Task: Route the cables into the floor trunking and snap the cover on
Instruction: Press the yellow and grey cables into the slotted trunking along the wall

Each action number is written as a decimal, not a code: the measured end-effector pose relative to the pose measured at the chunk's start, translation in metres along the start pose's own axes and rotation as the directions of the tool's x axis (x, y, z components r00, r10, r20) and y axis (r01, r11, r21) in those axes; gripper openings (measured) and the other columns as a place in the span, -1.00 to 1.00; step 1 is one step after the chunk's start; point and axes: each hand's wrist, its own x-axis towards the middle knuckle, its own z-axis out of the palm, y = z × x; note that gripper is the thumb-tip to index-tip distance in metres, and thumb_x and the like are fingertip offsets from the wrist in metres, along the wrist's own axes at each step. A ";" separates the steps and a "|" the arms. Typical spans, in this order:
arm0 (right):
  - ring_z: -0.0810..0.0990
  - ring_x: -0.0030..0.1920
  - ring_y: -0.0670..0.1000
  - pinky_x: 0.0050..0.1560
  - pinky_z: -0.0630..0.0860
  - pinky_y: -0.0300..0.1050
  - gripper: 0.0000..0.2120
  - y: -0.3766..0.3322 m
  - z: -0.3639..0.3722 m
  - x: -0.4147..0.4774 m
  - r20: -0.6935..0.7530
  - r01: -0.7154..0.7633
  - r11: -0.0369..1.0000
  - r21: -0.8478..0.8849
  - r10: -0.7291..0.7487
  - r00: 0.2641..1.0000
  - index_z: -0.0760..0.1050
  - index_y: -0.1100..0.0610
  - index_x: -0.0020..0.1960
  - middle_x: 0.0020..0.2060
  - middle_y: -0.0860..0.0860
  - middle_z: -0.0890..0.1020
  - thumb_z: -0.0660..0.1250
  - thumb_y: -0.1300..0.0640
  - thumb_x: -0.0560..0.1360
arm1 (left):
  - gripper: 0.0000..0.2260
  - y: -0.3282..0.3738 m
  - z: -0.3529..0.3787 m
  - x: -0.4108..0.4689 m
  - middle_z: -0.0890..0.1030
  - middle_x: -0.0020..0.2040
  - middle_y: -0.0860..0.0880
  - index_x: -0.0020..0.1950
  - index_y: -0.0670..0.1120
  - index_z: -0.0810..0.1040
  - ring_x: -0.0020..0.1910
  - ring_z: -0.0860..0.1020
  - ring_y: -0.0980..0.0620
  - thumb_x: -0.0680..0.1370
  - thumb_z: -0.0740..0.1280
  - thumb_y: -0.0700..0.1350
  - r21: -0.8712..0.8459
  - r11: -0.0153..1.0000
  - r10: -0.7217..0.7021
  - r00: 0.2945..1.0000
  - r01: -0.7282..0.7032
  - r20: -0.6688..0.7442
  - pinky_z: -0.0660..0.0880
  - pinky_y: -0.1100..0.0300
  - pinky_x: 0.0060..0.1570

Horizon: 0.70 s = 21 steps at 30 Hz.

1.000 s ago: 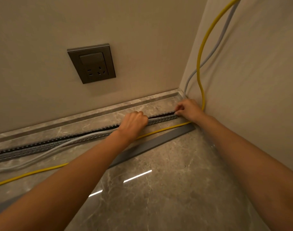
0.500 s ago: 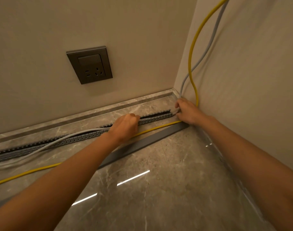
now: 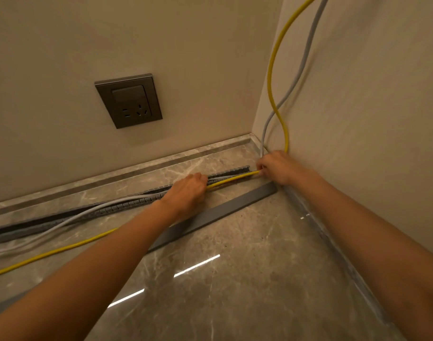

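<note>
A slotted grey floor trunking (image 3: pixel 126 204) runs along the floor beside the back wall into the corner. A pale grey cable (image 3: pixel 70 219) lies partly in it and climbs the right wall. The yellow cable (image 3: pixel 235 178) stretches between my hands over the trunking's right end, then rises up the corner. My left hand (image 3: pixel 187 190) is closed on the yellow cable over the trunking's middle. My right hand (image 3: pixel 277 168) pinches it at the trunking's end by the corner. The flat grey cover strip (image 3: pixel 217 214) lies loose on the floor in front.
A dark wall socket (image 3: pixel 128 100) sits on the back wall above the trunking. A stone skirting ledge (image 3: pixel 161 159) runs along that wall. The right wall (image 3: pixel 370 119) meets it at the corner. Polished marble floor (image 3: pixel 235 279) spreads toward me.
The yellow cable was lying on the floor in front of the trunking; both hands have lifted its right stretch up over the trunking. My right hand shifted from the grey cable to the yellow one.
</note>
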 end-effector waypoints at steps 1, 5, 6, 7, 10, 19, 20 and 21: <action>0.52 0.13 0.22 0.08 0.45 0.00 -0.82 -0.001 0.001 0.001 -0.040 -0.007 1.000 0.005 0.007 0.999 0.57 0.20 0.06 0.07 0.25 0.62 0.23 0.19 0.53 | -0.82 -0.002 0.000 0.000 0.51 0.14 -0.23 0.19 -0.21 0.36 0.05 0.51 -0.20 0.60 0.15 -0.21 -0.066 0.997 -0.038 0.999 0.038 0.005 0.44 0.01 -0.05; 0.52 0.13 0.24 0.07 0.46 0.02 -0.81 -0.006 0.010 0.003 -0.136 -0.036 0.999 0.022 0.039 0.990 0.53 0.21 0.09 0.06 0.28 0.62 0.22 0.17 0.56 | -0.84 -0.007 0.000 0.000 0.50 0.13 -0.24 0.16 -0.24 0.38 0.01 0.52 -0.26 0.62 0.12 -0.24 -0.105 0.991 -0.085 0.994 0.079 -0.064 0.45 -0.06 -0.04; 0.52 0.12 0.24 0.05 0.46 0.03 -0.83 -0.006 0.012 0.005 -0.146 -0.044 0.998 0.038 0.049 0.988 0.52 0.21 0.08 0.05 0.28 0.62 0.23 0.17 0.55 | -0.83 -0.008 0.001 0.000 0.49 0.14 -0.24 0.17 -0.24 0.39 0.02 0.52 -0.26 0.62 0.12 -0.24 -0.063 0.995 -0.080 0.993 0.075 -0.086 0.45 -0.06 -0.04; 0.53 0.11 0.25 0.04 0.46 0.04 -0.84 -0.008 0.013 0.006 -0.150 -0.056 0.997 0.059 0.064 0.987 0.51 0.22 0.07 0.04 0.29 0.62 0.24 0.18 0.54 | -0.82 -0.009 0.002 0.001 0.49 0.15 -0.23 0.19 -0.23 0.40 0.03 0.52 -0.25 0.62 0.11 -0.24 -0.021 0.997 -0.079 0.992 0.077 -0.098 0.46 -0.05 -0.04; 0.55 0.10 0.26 0.05 0.47 0.04 -0.86 -0.011 0.014 0.010 -0.148 -0.094 0.989 0.110 0.110 0.983 0.54 0.23 0.04 0.04 0.29 0.62 0.26 0.25 0.52 | -0.80 -0.011 0.004 0.004 0.50 0.16 -0.19 0.22 -0.20 0.40 0.09 0.50 -0.19 0.62 0.13 -0.24 0.087 0.991 -0.096 0.990 0.105 -0.101 0.47 0.00 -0.05; 0.58 0.04 0.23 0.00 0.50 0.04 -0.92 -0.010 0.035 0.014 -0.126 -0.173 0.949 0.262 0.212 0.969 0.52 0.18 -0.02 0.01 0.22 0.65 0.28 0.22 0.52 | -0.78 -0.012 0.004 0.005 0.50 0.14 -0.18 0.20 -0.19 0.43 0.04 0.53 -0.19 0.57 0.17 -0.31 0.061 0.994 -0.086 0.989 0.094 -0.122 0.40 0.04 -0.18; 0.58 0.04 0.22 -0.01 0.50 0.03 -0.93 -0.010 0.035 0.015 -0.121 -0.170 0.949 0.266 0.208 0.971 0.51 0.18 -0.03 0.01 0.21 0.64 0.28 0.21 0.52 | -0.79 -0.013 0.003 0.005 0.50 0.12 -0.18 0.19 -0.19 0.44 0.03 0.53 -0.20 0.57 0.17 -0.30 0.055 0.995 -0.082 0.990 0.089 -0.119 0.40 0.03 -0.18; 0.58 0.04 0.22 -0.02 0.50 0.02 -0.93 -0.011 0.033 0.016 -0.117 -0.162 0.953 0.256 0.197 0.973 0.51 0.18 -0.03 0.02 0.22 0.64 0.28 0.22 0.52 | -0.80 -0.015 0.001 0.006 0.51 0.11 -0.19 0.18 -0.19 0.46 0.02 0.54 -0.20 0.58 0.17 -0.30 0.048 0.996 -0.074 0.990 0.080 -0.118 0.40 0.03 -0.19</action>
